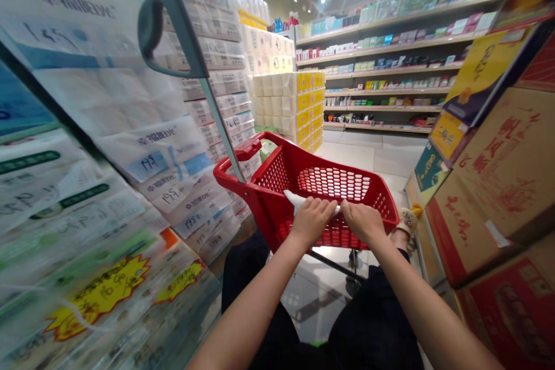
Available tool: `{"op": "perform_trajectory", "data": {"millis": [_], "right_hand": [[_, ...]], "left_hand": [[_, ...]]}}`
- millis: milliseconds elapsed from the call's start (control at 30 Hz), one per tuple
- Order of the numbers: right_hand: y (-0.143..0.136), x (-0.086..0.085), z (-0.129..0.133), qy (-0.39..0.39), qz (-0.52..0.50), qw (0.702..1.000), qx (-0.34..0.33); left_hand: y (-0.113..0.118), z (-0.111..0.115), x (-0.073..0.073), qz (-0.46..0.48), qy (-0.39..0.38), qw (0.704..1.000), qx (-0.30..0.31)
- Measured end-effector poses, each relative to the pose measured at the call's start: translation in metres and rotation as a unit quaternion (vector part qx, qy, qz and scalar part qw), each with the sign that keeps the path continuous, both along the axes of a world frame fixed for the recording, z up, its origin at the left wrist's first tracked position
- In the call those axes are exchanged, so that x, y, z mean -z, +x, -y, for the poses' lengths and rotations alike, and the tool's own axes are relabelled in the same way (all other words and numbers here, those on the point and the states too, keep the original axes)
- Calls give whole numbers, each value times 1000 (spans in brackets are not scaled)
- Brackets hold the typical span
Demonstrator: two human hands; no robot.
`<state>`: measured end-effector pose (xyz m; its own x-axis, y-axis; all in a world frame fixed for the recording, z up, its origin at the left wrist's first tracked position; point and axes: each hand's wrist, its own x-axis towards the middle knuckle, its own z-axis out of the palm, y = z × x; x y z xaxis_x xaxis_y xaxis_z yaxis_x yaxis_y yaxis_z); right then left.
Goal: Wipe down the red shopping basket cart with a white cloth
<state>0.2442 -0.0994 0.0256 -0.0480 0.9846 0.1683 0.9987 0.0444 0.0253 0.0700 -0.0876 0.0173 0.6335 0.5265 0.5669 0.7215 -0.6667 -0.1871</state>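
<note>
Both of my hands are curled over the near side rim of a red plastic basket cart (347,176). My left hand (313,217) has its fingers wrapped over the rim, around or against a white object (295,199) that pokes out to its left. Just to the right, my right hand (363,221) is closed on the same rim, its thumb side close to my left hand. A grey pull handle (186,34) on a metal pole rises from the cart's left end. Something pale green and white shows behind the cart's red handle end.
Stacked tissue packs (173,185) with price signs line the left side. Cardboard boxes (498,167) stand close on the right. Behind the cart are yellow-and-white packs (310,107), a tiled floor (355,153) and long shelves (390,69) of goods.
</note>
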Motion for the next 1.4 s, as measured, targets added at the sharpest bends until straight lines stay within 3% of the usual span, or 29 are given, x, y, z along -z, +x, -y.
{"op": "perform_trajectory", "data": {"millis": [133,267,400,500,600,900,1000,1167,1400], "right_hand": [[-4,-1,0,6,-55,998,24],[-6,0,0,13,-73,997,24],[-8,3,-1,22,-65,997,20],[-11,3,-1,27,-62,998,10],[-16,2,0,30,-61,998,3],[-20,4,1,33,-46,998,-5],[-16,5,1,30,-40,999,-8],[-10,4,2,26,-55,998,0],[-8,3,3,36,-66,997,2]], "left_hand": [[-47,-4,-7,0,0,1000,-17],[-97,-4,-17,41,27,996,-79],[-126,1,-27,113,67,979,-153],[-127,3,-27,138,71,971,-183],[-114,2,-19,137,60,973,-174],[-17,19,19,107,3,992,-66],[-5,21,20,87,0,995,-50],[-33,10,10,27,7,999,-30],[-109,7,-25,44,27,994,-100]]}}
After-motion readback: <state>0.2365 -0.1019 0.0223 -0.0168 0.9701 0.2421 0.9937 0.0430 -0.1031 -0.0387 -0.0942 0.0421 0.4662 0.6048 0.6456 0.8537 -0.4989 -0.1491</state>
